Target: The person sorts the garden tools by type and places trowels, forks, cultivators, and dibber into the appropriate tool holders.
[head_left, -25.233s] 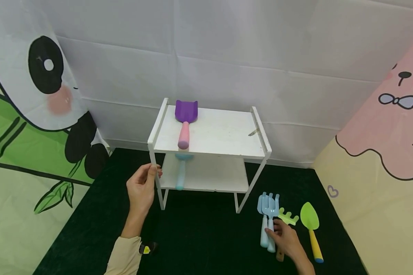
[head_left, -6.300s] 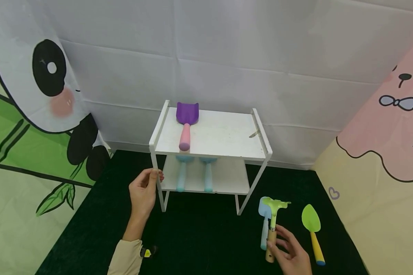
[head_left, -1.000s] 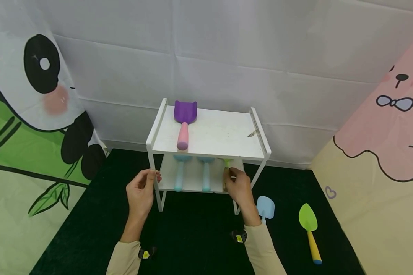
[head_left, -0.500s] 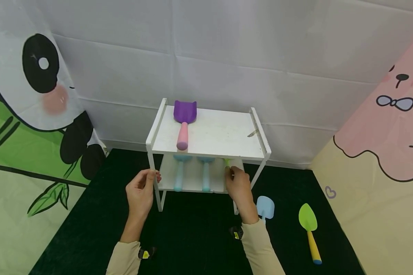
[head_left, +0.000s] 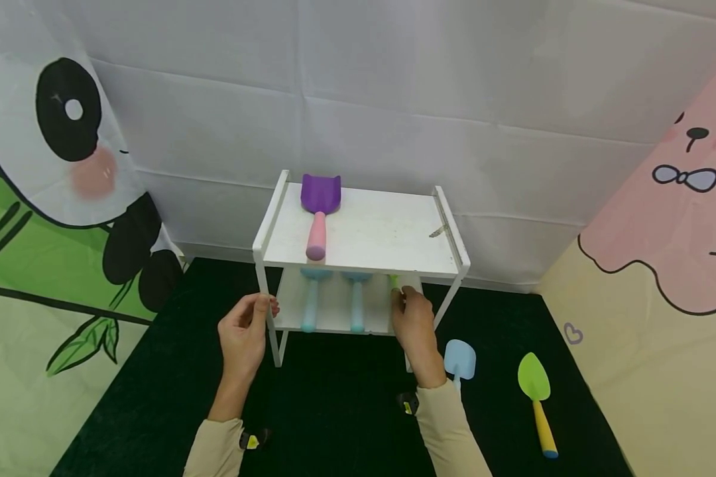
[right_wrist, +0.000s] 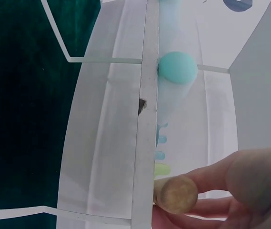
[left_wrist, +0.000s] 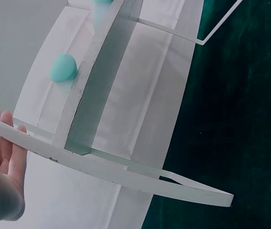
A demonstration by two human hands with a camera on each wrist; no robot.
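Observation:
My left hand (head_left: 242, 334) grips the left front leg of a small white two-tier shelf (head_left: 388, 232), fingers behind the bar and thumb in front. My right hand (head_left: 414, 324) is at the right end of the lower tier, holding a small hand rake (head_left: 394, 281) by its wooden handle (right_wrist: 178, 194). The rake's green head is mostly hidden under the upper board. Left of it on the lower tier lie a light-blue fork (head_left: 357, 306) and another light-blue tool (head_left: 311, 305), handles toward me. A purple shovel (head_left: 320, 195) with a pink handle lies on the upper tier.
On the dark green floor cloth (head_left: 346, 411) to the right are a light-blue shovel (head_left: 460, 359), its handle hidden behind my right sleeve, and a green trowel (head_left: 534, 377) with a yellow handle. A white sheet (head_left: 382, 86) hangs behind the shelf.
Since the oldest frame, the blue fork and the green rake have gone from the right floor to the lower tier. Over the last second the right hand shifts slightly right with the rake; the left stays.

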